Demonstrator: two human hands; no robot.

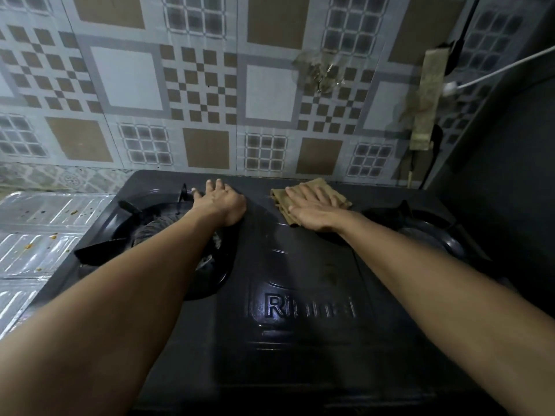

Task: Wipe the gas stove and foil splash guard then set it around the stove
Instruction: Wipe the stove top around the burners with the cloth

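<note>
Now cloth (309,196) flat beneath right hand (315,210) on stove (300,265).

embossed brand on the gas stove (300,265) top centre, starts "ri", remaining letters blurred

Patterned wall tiles (207,85), a white cable (495,70) and a hanging brown strip (426,97).
</note>
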